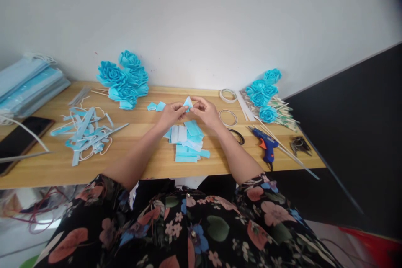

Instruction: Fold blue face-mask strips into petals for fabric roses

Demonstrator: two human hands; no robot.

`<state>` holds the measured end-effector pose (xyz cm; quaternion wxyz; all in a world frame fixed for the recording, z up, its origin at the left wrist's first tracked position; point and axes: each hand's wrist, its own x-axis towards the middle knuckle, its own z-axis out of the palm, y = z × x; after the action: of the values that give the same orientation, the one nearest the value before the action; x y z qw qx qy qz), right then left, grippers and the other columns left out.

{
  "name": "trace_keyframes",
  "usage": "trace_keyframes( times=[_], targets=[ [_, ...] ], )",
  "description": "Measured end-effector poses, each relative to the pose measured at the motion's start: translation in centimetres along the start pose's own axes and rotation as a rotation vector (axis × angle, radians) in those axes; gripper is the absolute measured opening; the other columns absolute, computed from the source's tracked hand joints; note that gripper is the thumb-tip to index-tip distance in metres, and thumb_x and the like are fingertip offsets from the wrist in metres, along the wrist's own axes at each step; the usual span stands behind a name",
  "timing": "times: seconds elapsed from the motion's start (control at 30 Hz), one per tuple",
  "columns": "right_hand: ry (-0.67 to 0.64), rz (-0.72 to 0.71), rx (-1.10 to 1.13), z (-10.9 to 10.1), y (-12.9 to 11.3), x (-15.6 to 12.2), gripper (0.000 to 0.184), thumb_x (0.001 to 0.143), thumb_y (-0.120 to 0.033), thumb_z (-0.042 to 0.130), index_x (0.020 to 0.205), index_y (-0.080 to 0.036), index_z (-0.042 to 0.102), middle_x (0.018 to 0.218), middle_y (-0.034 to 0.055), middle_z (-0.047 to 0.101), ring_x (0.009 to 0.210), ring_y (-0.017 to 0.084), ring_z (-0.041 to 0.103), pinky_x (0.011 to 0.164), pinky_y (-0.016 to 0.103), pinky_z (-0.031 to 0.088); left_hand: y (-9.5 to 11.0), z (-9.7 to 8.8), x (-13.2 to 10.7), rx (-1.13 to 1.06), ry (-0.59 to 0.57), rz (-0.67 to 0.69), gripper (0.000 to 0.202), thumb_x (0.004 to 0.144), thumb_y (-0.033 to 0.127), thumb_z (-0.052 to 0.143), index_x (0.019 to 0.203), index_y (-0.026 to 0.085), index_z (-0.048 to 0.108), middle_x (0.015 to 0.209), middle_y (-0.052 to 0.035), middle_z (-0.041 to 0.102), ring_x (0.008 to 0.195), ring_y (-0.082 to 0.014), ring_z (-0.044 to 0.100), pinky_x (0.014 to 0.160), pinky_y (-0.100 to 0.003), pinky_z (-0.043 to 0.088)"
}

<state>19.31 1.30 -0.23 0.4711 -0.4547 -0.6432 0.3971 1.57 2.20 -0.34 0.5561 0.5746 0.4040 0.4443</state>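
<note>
I see my left hand (171,114) and right hand (205,111) meeting just above the pile of cut blue pieces (188,140) on the table (150,167). Each grip is pinched narrow on one small folded blue piece (188,102). The glue gun (265,144) lies well right of that pile, and the blue roses (124,79) lie behind it to the left.
</note>
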Motion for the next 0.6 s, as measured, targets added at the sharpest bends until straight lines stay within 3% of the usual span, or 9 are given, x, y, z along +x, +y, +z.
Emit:
trace_keyframes(
  times=[0.23, 0.4, 0.6],
  targets=[
    [-0.023, -0.019, -0.020, 0.04, 0.21, -0.14, 0.047, 0.077, -0.037, 0.070, 0.120, -0.017, 0.064, 0.074, -0.0030, 0.063, 0.068, 0.012, 0.057, 0.068, 0.026, 0.045, -0.17, -0.02, 0.08, 0.030, 0.018, -0.012, 0.037, 0.070, 0.048, 0.076, 0.061, 0.016, 0.059, 0.053, 0.0020, 0.055, 0.051, -0.0088, 0.048, 0.053, -0.024, 0.036],
    [-0.023, -0.024, -0.015, -0.19, 0.06, -0.29, 0.043, 0.083, -0.044, 0.066, 0.118, -0.019, 0.068, 0.088, 0.0005, 0.068, 0.081, 0.014, 0.062, 0.078, 0.028, 0.048, 0.11, -0.07, -0.02, 0.012, 0.022, -0.032, 0.036, 0.071, 0.046, 0.075, 0.059, 0.016, 0.059, 0.053, 0.0012, 0.056, 0.050, -0.0090, 0.049, 0.053, -0.024, 0.037],
    [-0.013, 0.020, 0.018, -0.24, -0.25, -0.25, 0.040, 0.076, -0.045, 0.072, 0.106, -0.019, 0.072, 0.087, 0.0010, 0.068, 0.079, 0.015, 0.061, 0.076, 0.029, 0.048, 0.04, 0.15, -0.19, 0.040, -0.073, -0.069, 0.037, 0.068, 0.049, 0.078, 0.063, 0.015, 0.063, 0.055, 0.0006, 0.057, 0.051, -0.0089, 0.049, 0.051, -0.023, 0.038]
  ],
)
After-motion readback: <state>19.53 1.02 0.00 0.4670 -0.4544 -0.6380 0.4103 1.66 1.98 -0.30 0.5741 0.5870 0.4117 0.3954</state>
